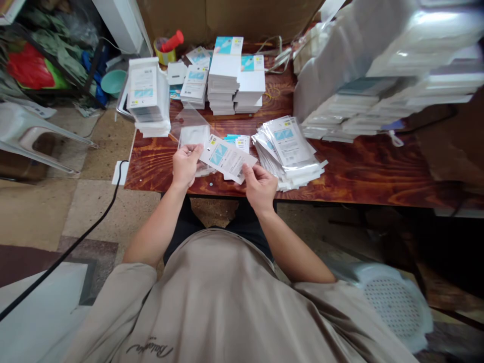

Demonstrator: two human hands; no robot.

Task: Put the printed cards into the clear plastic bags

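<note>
A white printed card with a blue picture is stretched at a slant between my two hands over the table's front edge. My right hand pinches its lower right end between thumb and fingers. At its upper left end my left hand is closed, with a clear plastic sleeve rising just beyond the fingers. Whether the left fingers grip the card, the sleeve or both, I cannot tell exactly. Under the held card lie more blue and white cards. Beside my right hand is a pile of sleeved cards.
Stacks of cards stand along the back of the wooden table, with another stack at its left edge. Tall piles of plastic-wrapped packs rise on the right. A yellow tape roll sits behind. A black cable hangs at left.
</note>
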